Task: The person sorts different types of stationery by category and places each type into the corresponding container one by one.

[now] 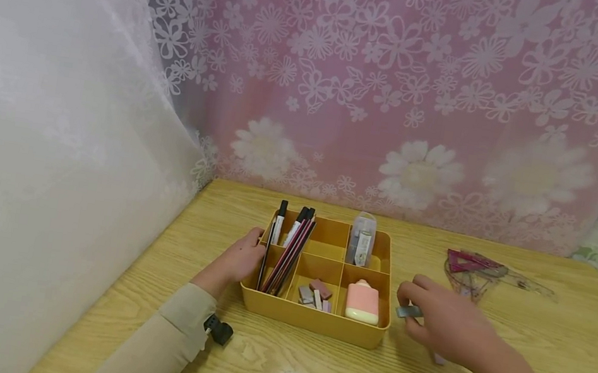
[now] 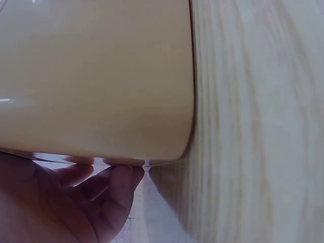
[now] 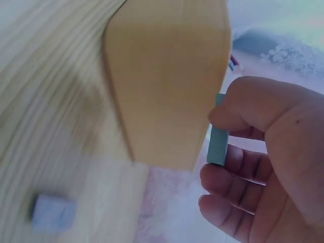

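A yellow divided organizer box [image 1: 314,324] sits on the table. My left hand [image 1: 242,258] rests against its left side; in the left wrist view, the fingers [image 2: 119,187] touch the box wall. Beyond the box's right side, my right hand [image 1: 449,322] pinches a small teal eraser [image 3: 218,144] between thumb and fingers, close to the box's rim. Several small erasers [image 1: 317,299] lie in the front middle compartment. A pink and cream bottle [image 1: 362,300] occupies the front right one. Pencils [image 1: 289,258] lean in the front left compartment.
Black-capped markers [image 1: 279,222] stand in the back left compartment, and a clear case [image 1: 362,240] stands at back right. Magenta and clear rulers [image 1: 474,265] lie on the table to the right. A pale eraser [image 3: 53,212] lies on the table near my right hand.
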A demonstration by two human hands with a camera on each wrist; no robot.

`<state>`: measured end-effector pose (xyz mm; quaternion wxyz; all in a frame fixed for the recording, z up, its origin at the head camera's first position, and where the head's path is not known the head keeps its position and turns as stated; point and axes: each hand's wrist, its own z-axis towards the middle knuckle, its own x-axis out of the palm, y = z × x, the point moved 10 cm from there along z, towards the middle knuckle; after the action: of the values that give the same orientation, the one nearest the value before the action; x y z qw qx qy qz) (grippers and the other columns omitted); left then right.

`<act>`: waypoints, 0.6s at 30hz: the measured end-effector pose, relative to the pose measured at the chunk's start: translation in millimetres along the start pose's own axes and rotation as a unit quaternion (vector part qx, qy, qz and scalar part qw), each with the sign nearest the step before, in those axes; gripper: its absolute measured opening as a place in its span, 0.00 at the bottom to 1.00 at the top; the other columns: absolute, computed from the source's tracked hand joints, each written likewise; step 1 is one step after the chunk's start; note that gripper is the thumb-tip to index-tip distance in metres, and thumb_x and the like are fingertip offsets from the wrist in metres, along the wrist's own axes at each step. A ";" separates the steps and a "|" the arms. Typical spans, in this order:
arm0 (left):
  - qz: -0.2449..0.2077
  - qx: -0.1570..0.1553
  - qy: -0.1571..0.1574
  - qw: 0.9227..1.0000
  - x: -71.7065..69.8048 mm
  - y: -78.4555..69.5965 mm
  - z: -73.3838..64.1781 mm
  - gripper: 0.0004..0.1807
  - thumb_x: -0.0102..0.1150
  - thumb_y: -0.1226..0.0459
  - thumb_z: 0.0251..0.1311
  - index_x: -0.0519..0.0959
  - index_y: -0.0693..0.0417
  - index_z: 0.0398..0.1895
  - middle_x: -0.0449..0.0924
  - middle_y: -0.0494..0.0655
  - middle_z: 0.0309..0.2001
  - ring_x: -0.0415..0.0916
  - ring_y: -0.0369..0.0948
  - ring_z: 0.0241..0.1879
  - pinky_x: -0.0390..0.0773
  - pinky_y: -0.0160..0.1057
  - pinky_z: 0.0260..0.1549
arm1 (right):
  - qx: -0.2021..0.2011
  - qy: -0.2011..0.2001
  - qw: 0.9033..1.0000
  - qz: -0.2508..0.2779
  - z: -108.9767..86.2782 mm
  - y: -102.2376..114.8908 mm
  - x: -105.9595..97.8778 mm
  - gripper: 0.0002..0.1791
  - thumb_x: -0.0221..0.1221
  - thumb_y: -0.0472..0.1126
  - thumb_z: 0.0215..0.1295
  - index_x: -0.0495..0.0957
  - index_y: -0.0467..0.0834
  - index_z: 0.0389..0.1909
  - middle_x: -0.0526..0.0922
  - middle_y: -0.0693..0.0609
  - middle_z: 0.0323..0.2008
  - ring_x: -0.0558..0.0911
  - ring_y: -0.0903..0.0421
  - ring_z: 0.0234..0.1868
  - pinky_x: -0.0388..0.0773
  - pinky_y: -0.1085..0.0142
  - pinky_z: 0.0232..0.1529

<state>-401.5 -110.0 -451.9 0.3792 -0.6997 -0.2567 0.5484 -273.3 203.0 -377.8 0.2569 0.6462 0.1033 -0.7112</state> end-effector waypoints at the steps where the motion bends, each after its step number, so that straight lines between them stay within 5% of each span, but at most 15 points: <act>1: 0.000 0.000 0.000 1.000 0.0 -0.2 0.1 0.29 0.35 0.57 0.77 0.55 0.57 0.77 0.62 0.58 0.73 0.59 0.53 0.72 0.59 0.58 0.68 | -0.002 -0.006 1.000 -0.003 2.6 3.9 -1.9 0.13 0.68 0.42 0.62 0.72 0.59 0.36 0.68 0.63 0.34 0.65 0.67 0.21 0.63 0.70 0.18; 18: 0.001 0.012 0.000 1.000 -0.6 -0.9 -0.2 0.28 0.33 0.57 0.77 0.56 0.57 0.76 0.62 0.58 0.73 0.59 0.53 0.72 0.60 0.58 0.68 | -0.068 -0.030 0.997 0.005 55.0 67.4 -4.6 0.09 0.66 0.42 0.65 0.74 0.53 0.37 0.70 0.62 0.34 0.68 0.67 0.26 0.70 0.71 0.26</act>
<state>-401.4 -110.0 -450.8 0.3870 -0.6957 -0.2488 0.5517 -287.1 120.6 -353.0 0.3066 0.6064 0.1401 -0.7201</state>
